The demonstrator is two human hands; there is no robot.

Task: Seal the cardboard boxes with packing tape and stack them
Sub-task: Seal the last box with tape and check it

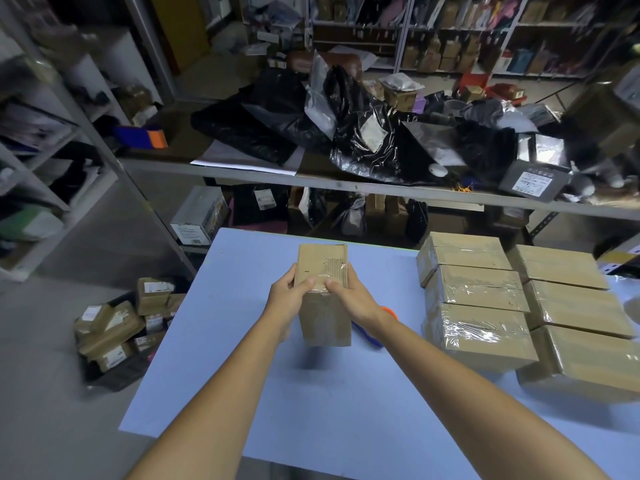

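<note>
Both forearms reached from 6 o'clock out over the blue surface (pixel 311 410) to a single cardboard box (pixel 323 323) at its middle. The left hand (pixel 289 299) and right hand (pixel 353 299) each curled round one side of it, and the two thumbs pressed side by side on the near edge of its top. Clear tape (pixel 334 268) crossed that top and ran down over the edge under the thumbs, so this box looked sealed or nearly so, and the step in hand was probably rubbing the tape end flat. A shadow beneath suggested the box was tipped or held just off the surface; which of the two could not be told. Just behind the right wrist, at about 3 o'clock from the box, lay an orange-and-blue tool (pixel 388 311), mostly hidden and likely the tape dispenser. Farther toward 3 o'clock, sealed boxes (pixel 478 327) sat touching one another in two rows, glossy with tape; whether more lay under them could not be seen. Most of the work therefore seemed done, with this box left to set among the others. Labelled parcels (pixel 114 327) sat on the floor at 9 o'clock; whether they belonged to the job was unclear.
</note>
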